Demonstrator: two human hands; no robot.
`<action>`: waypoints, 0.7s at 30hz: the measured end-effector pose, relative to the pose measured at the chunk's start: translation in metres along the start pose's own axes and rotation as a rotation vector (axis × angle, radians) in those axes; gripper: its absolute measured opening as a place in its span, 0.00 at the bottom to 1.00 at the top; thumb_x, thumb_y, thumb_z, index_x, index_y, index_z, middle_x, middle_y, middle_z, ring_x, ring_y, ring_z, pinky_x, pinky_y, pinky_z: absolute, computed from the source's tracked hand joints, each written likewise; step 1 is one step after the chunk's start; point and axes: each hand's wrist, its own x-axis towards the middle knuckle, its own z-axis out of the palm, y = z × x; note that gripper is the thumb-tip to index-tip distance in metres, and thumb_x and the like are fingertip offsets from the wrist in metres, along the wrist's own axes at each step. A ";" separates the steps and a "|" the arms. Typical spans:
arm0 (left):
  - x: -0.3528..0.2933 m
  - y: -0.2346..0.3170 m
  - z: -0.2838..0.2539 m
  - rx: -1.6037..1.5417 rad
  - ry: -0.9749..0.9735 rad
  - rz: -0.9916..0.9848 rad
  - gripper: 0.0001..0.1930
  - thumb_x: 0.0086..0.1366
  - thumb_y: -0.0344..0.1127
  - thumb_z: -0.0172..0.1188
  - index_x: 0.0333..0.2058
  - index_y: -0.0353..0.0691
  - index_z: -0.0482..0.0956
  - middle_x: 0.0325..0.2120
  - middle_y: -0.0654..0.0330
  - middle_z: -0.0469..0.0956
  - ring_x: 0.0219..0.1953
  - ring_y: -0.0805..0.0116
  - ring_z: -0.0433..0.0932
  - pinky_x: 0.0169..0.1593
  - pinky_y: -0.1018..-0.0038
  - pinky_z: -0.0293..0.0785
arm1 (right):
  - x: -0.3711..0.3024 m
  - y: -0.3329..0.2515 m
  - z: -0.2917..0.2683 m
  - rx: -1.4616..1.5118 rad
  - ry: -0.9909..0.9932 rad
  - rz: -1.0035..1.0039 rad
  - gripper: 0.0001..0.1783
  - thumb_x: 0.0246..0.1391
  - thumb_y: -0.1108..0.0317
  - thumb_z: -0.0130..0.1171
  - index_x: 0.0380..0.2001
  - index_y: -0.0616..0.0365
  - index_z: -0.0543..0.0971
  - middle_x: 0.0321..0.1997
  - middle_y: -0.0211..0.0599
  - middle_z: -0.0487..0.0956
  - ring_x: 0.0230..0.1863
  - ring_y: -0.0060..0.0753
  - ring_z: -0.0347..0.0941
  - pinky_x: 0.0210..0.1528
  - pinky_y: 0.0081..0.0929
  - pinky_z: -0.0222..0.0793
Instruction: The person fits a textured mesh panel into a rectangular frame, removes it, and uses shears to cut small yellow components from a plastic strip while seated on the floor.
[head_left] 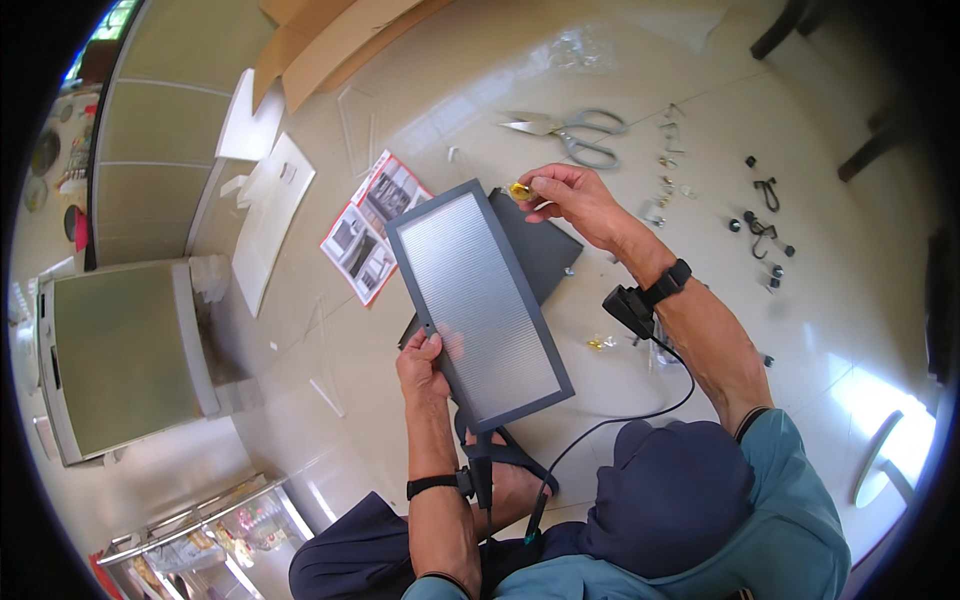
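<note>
My left hand (423,366) grips the lower left edge of a dark-framed panel (485,310) with a ribbed, see-through pane. The panel is held tilted above the floor, and some fingers show faintly through the pane. Beyond its far right corner, my right hand (572,200) pinches a small gold-yellow piece (519,191), possibly in a clear bag; its exact kind is too small to make out. Under the framed panel lies a dark grey flat panel (540,250), partly hidden by it.
A printed leaflet (372,225) lies left of the panels, and grey-handled scissors (575,133) beyond them. Small metal fittings (668,165), black hooks and knobs (762,230) spread to the right. White boards (272,215) and cardboard (335,50) stand far left. A cable (610,420) hangs from my right wrist.
</note>
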 end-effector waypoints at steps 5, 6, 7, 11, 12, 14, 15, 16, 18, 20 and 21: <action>0.017 -0.045 0.006 -0.080 -0.005 -0.065 0.17 0.63 0.17 0.53 0.51 0.30 0.72 0.40 0.54 0.79 0.39 0.54 0.81 0.43 0.60 0.81 | -0.046 -0.022 -0.023 -0.111 0.079 -0.072 0.15 0.65 0.62 0.56 0.47 0.61 0.80 0.44 0.38 0.82 0.43 0.30 0.79 0.46 0.31 0.79; 0.020 -0.049 0.008 -0.081 -0.029 -0.064 0.18 0.64 0.18 0.54 0.53 0.31 0.70 0.40 0.53 0.79 0.40 0.52 0.81 0.43 0.56 0.81 | -0.055 -0.023 -0.029 -0.112 0.098 -0.080 0.15 0.65 0.62 0.56 0.47 0.61 0.80 0.44 0.38 0.82 0.44 0.31 0.79 0.46 0.31 0.79; 0.025 -0.053 0.009 -0.079 -0.018 -0.063 0.18 0.64 0.18 0.54 0.53 0.31 0.70 0.40 0.53 0.79 0.40 0.52 0.81 0.43 0.56 0.81 | -0.061 -0.024 -0.034 -0.105 0.093 -0.073 0.15 0.65 0.62 0.56 0.47 0.61 0.80 0.44 0.38 0.82 0.44 0.31 0.79 0.46 0.31 0.79; 0.035 -0.061 0.019 -0.081 0.031 -0.073 0.18 0.64 0.18 0.54 0.53 0.30 0.69 0.41 0.53 0.79 0.39 0.54 0.81 0.43 0.58 0.81 | -0.085 -0.038 -0.035 -0.089 0.127 -0.129 0.16 0.64 0.61 0.57 0.47 0.62 0.80 0.43 0.38 0.83 0.44 0.29 0.79 0.47 0.30 0.79; 0.036 -0.062 0.019 -0.080 0.047 -0.076 0.19 0.64 0.17 0.54 0.53 0.30 0.69 0.41 0.53 0.79 0.39 0.54 0.81 0.43 0.58 0.81 | -0.090 -0.041 -0.033 -0.125 0.131 -0.137 0.17 0.64 0.60 0.57 0.47 0.62 0.80 0.43 0.37 0.83 0.44 0.29 0.79 0.47 0.30 0.79; 0.035 -0.066 0.018 -0.054 0.100 -0.059 0.19 0.63 0.18 0.55 0.53 0.30 0.70 0.40 0.53 0.79 0.38 0.55 0.81 0.43 0.60 0.81 | -0.096 -0.043 -0.029 -0.183 0.128 -0.157 0.17 0.64 0.60 0.57 0.47 0.62 0.81 0.42 0.37 0.83 0.43 0.29 0.79 0.47 0.30 0.78; 0.036 -0.066 0.019 -0.031 0.146 -0.042 0.19 0.63 0.19 0.57 0.53 0.30 0.72 0.40 0.53 0.80 0.37 0.56 0.81 0.42 0.62 0.81 | -0.100 -0.045 -0.027 -0.180 0.126 -0.159 0.17 0.64 0.60 0.57 0.47 0.62 0.81 0.42 0.37 0.83 0.43 0.29 0.79 0.47 0.30 0.78; 0.038 -0.066 0.020 -0.029 0.146 -0.038 0.19 0.63 0.19 0.57 0.53 0.30 0.72 0.40 0.53 0.80 0.37 0.56 0.81 0.42 0.62 0.81 | -0.103 -0.048 -0.024 -0.199 0.122 -0.161 0.17 0.64 0.59 0.57 0.47 0.61 0.81 0.42 0.37 0.83 0.43 0.28 0.79 0.47 0.29 0.78; 0.041 -0.061 0.023 0.281 0.268 0.067 0.17 0.58 0.23 0.64 0.47 0.28 0.78 0.38 0.54 0.82 0.37 0.58 0.82 0.41 0.67 0.78 | -0.108 -0.052 -0.017 -0.213 0.114 -0.167 0.17 0.64 0.59 0.57 0.47 0.61 0.81 0.42 0.37 0.83 0.43 0.28 0.79 0.47 0.29 0.78; 0.029 -0.058 0.042 0.520 0.300 0.162 0.17 0.55 0.25 0.67 0.44 0.27 0.80 0.37 0.53 0.82 0.37 0.58 0.82 0.41 0.68 0.78 | -0.116 -0.057 -0.018 -0.230 0.125 -0.182 0.17 0.64 0.59 0.57 0.47 0.61 0.81 0.41 0.37 0.83 0.43 0.28 0.79 0.46 0.28 0.78; 0.019 -0.052 0.051 0.759 0.345 0.270 0.17 0.52 0.27 0.70 0.41 0.26 0.82 0.36 0.51 0.83 0.37 0.59 0.82 0.42 0.69 0.77 | -0.118 -0.057 -0.017 -0.227 0.128 -0.185 0.17 0.64 0.59 0.57 0.47 0.61 0.81 0.41 0.37 0.83 0.43 0.28 0.79 0.46 0.28 0.78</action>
